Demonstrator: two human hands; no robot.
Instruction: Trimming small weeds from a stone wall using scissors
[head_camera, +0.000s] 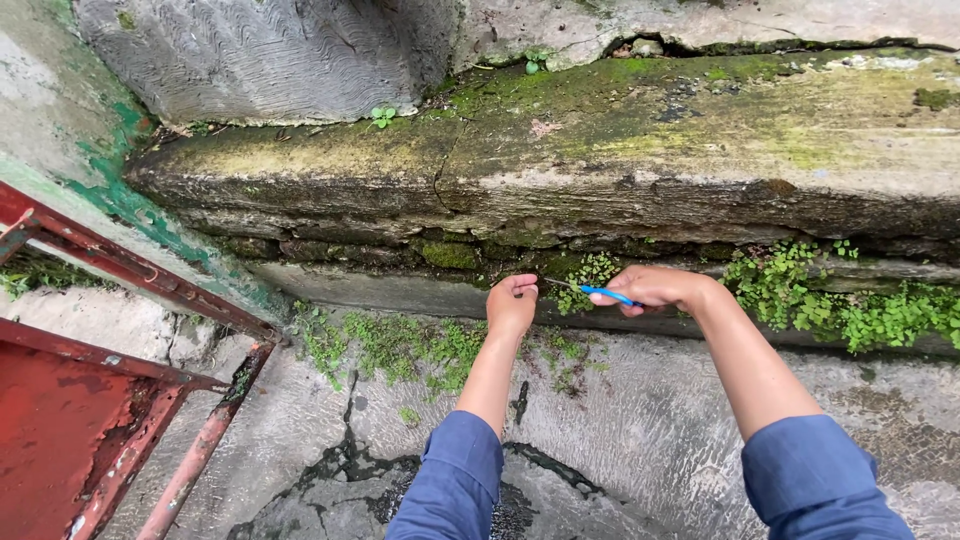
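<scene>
My right hand is closed around a small tool with a blue handle whose thin tip points left toward a clump of small green weeds under a mossy concrete ledge. My left hand is held beside the same clump with fingers curled at the stems; whether it grips any weeds I cannot tell. Both forearms reach forward out of rolled blue sleeves.
More weeds grow along the ledge base on the right and on the left. A rusty red metal frame lies at the lower left. The cracked concrete ground spreads below my arms.
</scene>
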